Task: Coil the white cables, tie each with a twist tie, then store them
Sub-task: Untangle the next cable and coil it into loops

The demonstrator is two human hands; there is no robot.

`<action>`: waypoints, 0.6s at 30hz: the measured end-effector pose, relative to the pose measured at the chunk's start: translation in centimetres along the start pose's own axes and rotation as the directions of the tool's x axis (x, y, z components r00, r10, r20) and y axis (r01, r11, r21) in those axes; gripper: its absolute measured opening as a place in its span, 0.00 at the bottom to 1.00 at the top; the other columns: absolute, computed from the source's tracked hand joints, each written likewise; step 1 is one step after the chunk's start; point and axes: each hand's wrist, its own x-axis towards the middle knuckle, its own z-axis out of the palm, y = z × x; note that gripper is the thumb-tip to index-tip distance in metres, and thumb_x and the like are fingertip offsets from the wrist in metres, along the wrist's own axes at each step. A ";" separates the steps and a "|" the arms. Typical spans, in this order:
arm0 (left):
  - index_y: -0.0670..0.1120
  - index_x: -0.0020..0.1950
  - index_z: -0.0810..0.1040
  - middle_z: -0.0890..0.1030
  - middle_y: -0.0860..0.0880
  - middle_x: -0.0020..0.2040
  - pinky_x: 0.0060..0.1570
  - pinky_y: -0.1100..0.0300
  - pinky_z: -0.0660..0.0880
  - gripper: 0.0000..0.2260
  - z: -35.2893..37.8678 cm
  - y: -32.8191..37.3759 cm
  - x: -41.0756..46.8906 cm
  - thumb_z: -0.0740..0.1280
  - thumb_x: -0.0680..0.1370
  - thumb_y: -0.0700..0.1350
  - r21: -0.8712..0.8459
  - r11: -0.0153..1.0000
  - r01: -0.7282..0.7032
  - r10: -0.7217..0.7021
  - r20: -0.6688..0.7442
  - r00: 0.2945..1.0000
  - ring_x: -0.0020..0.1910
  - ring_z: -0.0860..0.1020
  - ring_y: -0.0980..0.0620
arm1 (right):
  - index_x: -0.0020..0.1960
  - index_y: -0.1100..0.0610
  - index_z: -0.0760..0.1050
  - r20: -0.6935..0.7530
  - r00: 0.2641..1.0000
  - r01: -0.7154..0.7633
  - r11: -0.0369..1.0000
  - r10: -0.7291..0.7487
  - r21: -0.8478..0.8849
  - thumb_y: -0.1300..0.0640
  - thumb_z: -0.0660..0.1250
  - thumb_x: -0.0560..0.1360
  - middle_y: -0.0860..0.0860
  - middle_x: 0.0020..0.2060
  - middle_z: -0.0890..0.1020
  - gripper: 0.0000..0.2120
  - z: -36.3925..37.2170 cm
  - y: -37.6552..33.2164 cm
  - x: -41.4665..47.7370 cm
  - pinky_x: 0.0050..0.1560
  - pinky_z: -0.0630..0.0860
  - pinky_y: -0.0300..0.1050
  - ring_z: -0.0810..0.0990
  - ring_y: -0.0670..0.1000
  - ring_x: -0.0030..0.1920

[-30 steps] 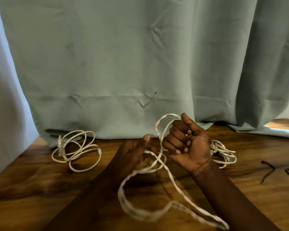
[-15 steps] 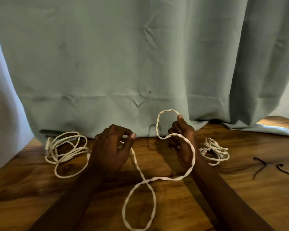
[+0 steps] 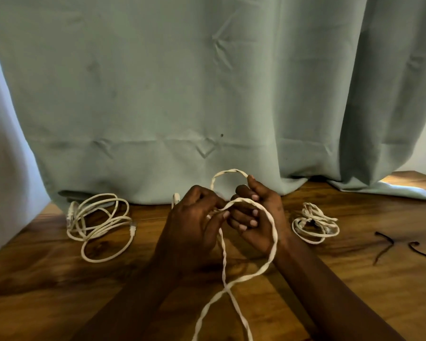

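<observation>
A twisted white cable [image 3: 272, 238] loops over my right hand [image 3: 258, 217], which holds its coils with curled fingers; one loop stands up behind the fingers. My left hand [image 3: 194, 225] pinches the same cable close beside the right hand. The cable's free length crosses itself on the wooden table [image 3: 59, 291] and runs off the bottom edge. A loose white cable [image 3: 99, 223] lies at the left. A small coiled white cable [image 3: 314, 223] lies at the right. Two dark twist ties [image 3: 384, 247] [image 3: 423, 251] lie at the far right.
A pale green curtain [image 3: 182, 94] hangs along the table's back edge, its hem resting on the wood. A white wall [image 3: 0, 168] borders the left side. A white connector end [image 3: 175, 199] pokes out behind my left hand.
My left hand has moved right and closed up against the right hand, bringing cable to it. The long loop on the table has shortened and shifted toward the middle.
</observation>
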 end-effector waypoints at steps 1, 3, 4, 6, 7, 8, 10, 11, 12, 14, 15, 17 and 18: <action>0.52 0.52 0.82 0.76 0.58 0.48 0.45 0.73 0.68 0.03 -0.2 -0.2 0.0 0.69 0.80 0.48 -0.008 1.000 0.012 -0.012 0.018 1.000 0.47 0.76 0.62 | 0.28 0.52 0.66 0.004 1.000 0.003 0.998 -0.003 0.069 0.46 0.59 0.81 0.48 0.18 0.64 0.24 0.3 0.0 -0.2 0.21 0.63 0.37 0.64 0.47 0.16; 0.55 0.50 0.81 0.79 0.62 0.45 0.44 0.75 0.70 0.04 -0.5 -0.5 0.0 0.71 0.81 0.45 -0.080 0.995 0.054 -0.044 0.116 0.992 0.48 0.78 0.64 | 0.29 0.52 0.63 -0.031 0.999 0.037 0.987 -0.033 0.155 0.48 0.56 0.83 0.48 0.18 0.61 0.24 1.0 -0.3 -0.9 0.22 0.60 0.39 0.57 0.48 0.17; 0.56 0.50 0.82 0.82 0.62 0.44 0.45 0.75 0.72 0.05 -0.7 -0.6 0.0 0.71 0.81 0.44 -0.145 0.985 0.092 -0.064 0.186 0.980 0.48 0.80 0.64 | 0.30 0.52 0.62 -0.047 0.997 0.060 0.985 -0.053 0.161 0.49 0.56 0.82 0.48 0.19 0.61 0.23 1.1 -0.4 -0.9 0.23 0.58 0.40 0.54 0.47 0.19; 0.57 0.47 0.83 0.84 0.63 0.42 0.44 0.73 0.73 0.07 -0.9 -0.5 0.0 0.72 0.81 0.44 -0.237 0.962 0.137 -0.061 0.301 0.952 0.45 0.82 0.64 | 0.30 0.52 0.62 -0.087 0.991 0.112 0.978 -0.098 0.174 0.50 0.55 0.82 0.47 0.20 0.62 0.21 1.3 -0.7 -1.1 0.25 0.54 0.41 0.53 0.47 0.20; 0.58 0.45 0.82 0.83 0.64 0.40 0.42 0.73 0.73 0.09 -1.0 -0.3 -0.1 0.72 0.81 0.44 -0.252 0.960 0.125 -0.041 0.314 0.948 0.43 0.82 0.63 | 0.30 0.52 0.62 -0.107 0.986 0.144 0.974 -0.126 0.175 0.51 0.54 0.81 0.47 0.20 0.62 0.20 1.1 -0.9 -1.1 0.26 0.53 0.41 0.56 0.46 0.20; 0.58 0.44 0.82 0.83 0.63 0.39 0.42 0.71 0.73 0.09 -1.0 -0.1 -0.1 0.72 0.81 0.44 -0.283 0.951 0.121 -0.027 0.313 0.949 0.41 0.83 0.62 | 0.30 0.52 0.62 -0.125 0.980 0.173 0.969 -0.152 0.179 0.52 0.53 0.81 0.47 0.20 0.62 0.20 1.0 -1.2 -1.2 0.24 0.53 0.41 0.58 0.46 0.19; 0.53 0.47 0.85 0.86 0.57 0.42 0.46 0.62 0.80 0.05 -0.8 0.4 -0.1 0.71 0.81 0.47 -0.394 0.904 0.167 -0.047 0.296 0.954 0.44 0.85 0.58 | 0.29 0.53 0.63 -0.177 0.964 0.232 0.955 -0.200 0.183 0.53 0.53 0.81 0.47 0.20 0.62 0.21 0.8 -1.8 -1.3 0.21 0.60 0.39 0.60 0.46 0.19; 0.50 0.49 0.86 0.87 0.53 0.44 0.49 0.57 0.83 0.05 -0.8 0.6 -0.1 0.70 0.81 0.47 -0.454 0.868 0.202 -0.070 0.291 0.954 0.46 0.86 0.54 | 0.29 0.53 0.63 -0.206 0.953 0.254 0.955 -0.221 0.154 0.53 0.52 0.81 0.47 0.21 0.62 0.21 0.6 -1.9 -1.2 0.20 0.62 0.39 0.60 0.46 0.19; 0.48 0.52 0.87 0.88 0.51 0.46 0.51 0.53 0.84 0.06 -0.8 0.8 -0.1 0.70 0.82 0.47 -0.507 0.828 0.239 -0.094 0.294 0.951 0.48 0.87 0.52 | 0.30 0.53 0.64 -0.227 0.946 0.260 0.959 -0.230 0.115 0.53 0.53 0.82 0.47 0.21 0.62 0.21 0.5 -1.9 -1.1 0.21 0.62 0.39 0.60 0.46 0.19; 0.47 0.54 0.86 0.88 0.49 0.48 0.52 0.47 0.84 0.07 -0.7 0.9 -0.1 0.68 0.83 0.44 -0.546 0.798 0.254 -0.099 0.297 0.950 0.49 0.87 0.49 | 0.31 0.53 0.65 -0.281 0.931 0.227 0.972 -0.234 -0.057 0.52 0.53 0.84 0.47 0.22 0.63 0.22 0.5 -1.7 -0.6 0.22 0.62 0.39 0.60 0.46 0.20; 0.47 0.54 0.86 0.88 0.49 0.48 0.52 0.46 0.84 0.07 -0.6 1.0 -0.1 0.68 0.83 0.43 -0.548 0.800 0.243 -0.090 0.291 0.953 0.49 0.87 0.50 | 0.32 0.53 0.66 -0.304 0.919 0.187 0.957 -0.250 -0.223 0.52 0.54 0.85 0.47 0.23 0.64 0.22 0.5 -1.4 -0.5 0.23 0.62 0.40 0.62 0.46 0.21; 0.50 0.53 0.86 0.88 0.51 0.47 0.51 0.49 0.85 0.07 -0.7 1.1 -0.2 0.68 0.82 0.44 -0.558 0.799 0.227 -0.079 0.276 0.958 0.49 0.87 0.51 | 0.37 0.52 0.69 -0.261 0.904 0.087 0.745 -0.338 -0.662 0.53 0.55 0.87 0.45 0.27 0.70 0.19 0.8 -0.2 -0.7 0.29 0.66 0.40 0.69 0.44 0.26; 0.50 0.52 0.86 0.88 0.51 0.47 0.50 0.52 0.85 0.07 -0.8 1.2 -0.2 0.67 0.83 0.43 -0.563 0.794 0.230 -0.085 0.272 0.959 0.48 0.87 0.52 | 0.40 0.52 0.71 -0.200 0.908 0.062 0.590 -0.368 -0.805 0.53 0.56 0.87 0.44 0.30 0.73 0.16 1.1 0.5 -1.0 0.32 0.69 0.39 0.72 0.42 0.29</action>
